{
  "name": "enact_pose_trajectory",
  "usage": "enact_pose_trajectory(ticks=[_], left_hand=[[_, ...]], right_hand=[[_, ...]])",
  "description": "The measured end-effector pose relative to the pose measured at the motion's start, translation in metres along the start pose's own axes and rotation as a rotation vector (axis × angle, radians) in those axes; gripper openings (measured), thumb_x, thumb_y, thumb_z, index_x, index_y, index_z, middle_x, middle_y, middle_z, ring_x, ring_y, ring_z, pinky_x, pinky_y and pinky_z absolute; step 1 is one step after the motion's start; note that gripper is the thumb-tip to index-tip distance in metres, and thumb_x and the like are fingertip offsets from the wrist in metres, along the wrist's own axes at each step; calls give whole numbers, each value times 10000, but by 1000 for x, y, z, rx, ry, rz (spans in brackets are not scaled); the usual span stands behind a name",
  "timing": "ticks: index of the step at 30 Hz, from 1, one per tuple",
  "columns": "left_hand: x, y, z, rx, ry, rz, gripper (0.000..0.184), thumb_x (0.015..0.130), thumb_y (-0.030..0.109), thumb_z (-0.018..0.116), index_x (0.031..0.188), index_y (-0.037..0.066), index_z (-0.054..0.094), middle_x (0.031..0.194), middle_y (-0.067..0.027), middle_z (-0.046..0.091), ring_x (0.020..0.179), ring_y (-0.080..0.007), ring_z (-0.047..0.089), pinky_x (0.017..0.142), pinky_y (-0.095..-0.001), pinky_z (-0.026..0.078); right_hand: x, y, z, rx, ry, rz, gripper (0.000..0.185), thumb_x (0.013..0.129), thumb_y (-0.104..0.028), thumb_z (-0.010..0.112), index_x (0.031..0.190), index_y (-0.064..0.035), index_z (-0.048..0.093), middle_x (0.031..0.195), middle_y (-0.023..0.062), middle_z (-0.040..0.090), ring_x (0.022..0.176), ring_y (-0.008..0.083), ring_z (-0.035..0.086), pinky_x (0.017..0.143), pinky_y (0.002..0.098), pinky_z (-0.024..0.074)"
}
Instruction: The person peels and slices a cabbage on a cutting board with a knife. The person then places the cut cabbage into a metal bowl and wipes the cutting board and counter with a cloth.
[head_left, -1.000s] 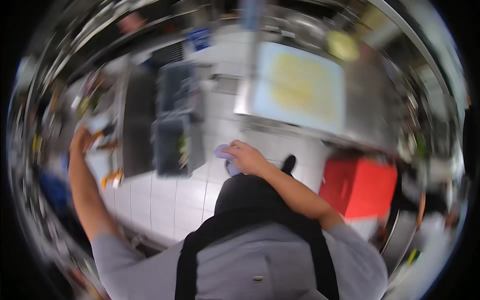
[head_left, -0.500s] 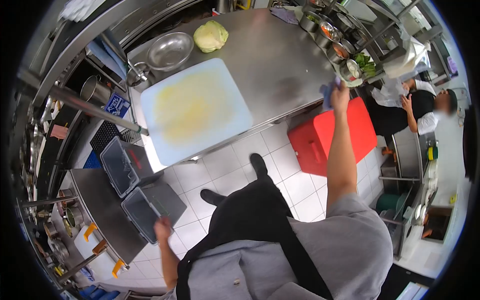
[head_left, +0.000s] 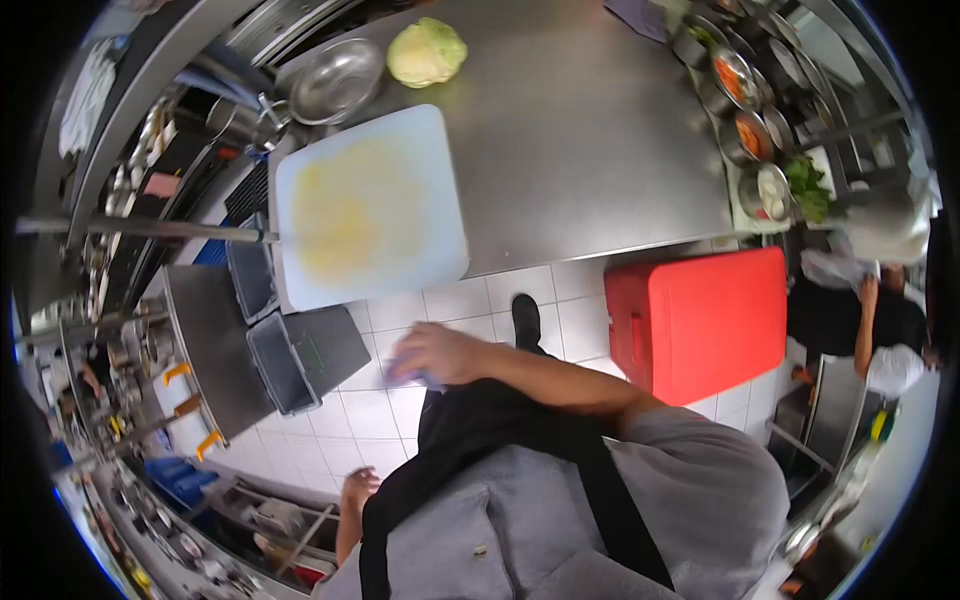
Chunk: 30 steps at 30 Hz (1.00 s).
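My right hand (head_left: 440, 353) is in front of my apron, smeared by motion. Its fingers are closed on a bluish-purple cloth (head_left: 429, 383), of which only a little shows. Down by my left side, my left hand (head_left: 359, 487) hangs with its fingers loosely apart and nothing in them. Beyond the right hand, a white cutting board (head_left: 425, 215) with yellow stains lies on the steel table (head_left: 590, 150). A pale green cabbage (head_left: 427, 54) and a metal bowl (head_left: 338, 82) sit behind the board.
A red cooler box (head_left: 715, 320) stands on the floor at the right. Grey bins (head_left: 325, 345) are below the board's left side. Metal containers of vegetables (head_left: 738, 80) line the table's right end. Another person (head_left: 860, 310) works at the far right.
My right hand has swung from the table's right end leftward to my front, carrying the cloth. My left hand has dropped lower, away from the grey bins. The view has shifted.
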<state>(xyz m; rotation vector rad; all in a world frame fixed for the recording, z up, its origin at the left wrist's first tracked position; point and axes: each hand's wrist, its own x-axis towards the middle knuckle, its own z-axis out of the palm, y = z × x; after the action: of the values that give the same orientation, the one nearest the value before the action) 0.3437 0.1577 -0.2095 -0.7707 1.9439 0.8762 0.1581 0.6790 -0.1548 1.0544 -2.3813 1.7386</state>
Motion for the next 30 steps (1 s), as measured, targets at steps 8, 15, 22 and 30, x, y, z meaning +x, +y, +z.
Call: enact_pose_trajectory(ticks=[8,15,22,30], left_hand=[[-54,5,5,-257,141,-93,327,1003,180,621,1296,36,645,973,-136,750,751,-229,745,603,-361,588],[-47,162,-18,-154,139,306,385,1027,213,592,1367,40,640,1077,-125,767,882,-216,751,768,-319,584],[40,148,-94,90,279,309,374,991,238,604,1276,15,698,911,-115,768,840,-182,746,714,-339,569],[81,106,-83,-209,186,210,381,968,201,641,1291,1,676,922,-93,765,769,-187,729,633,-330,549]], right_hand=[[159,83,-168,-460,728,291,399,890,-38,626,1267,-135,709,1109,153,694,1020,343,653,916,428,524],[285,48,-22,-125,-620,153,248,793,-26,647,976,-120,785,1096,117,752,1007,262,714,857,403,566],[251,97,-23,-655,48,191,297,839,-250,755,1132,-205,758,1385,150,590,1380,345,464,1093,636,345],[217,200,-307,-1006,1239,712,763,769,-385,906,1251,110,583,1190,263,683,1119,433,649,1005,513,500]])
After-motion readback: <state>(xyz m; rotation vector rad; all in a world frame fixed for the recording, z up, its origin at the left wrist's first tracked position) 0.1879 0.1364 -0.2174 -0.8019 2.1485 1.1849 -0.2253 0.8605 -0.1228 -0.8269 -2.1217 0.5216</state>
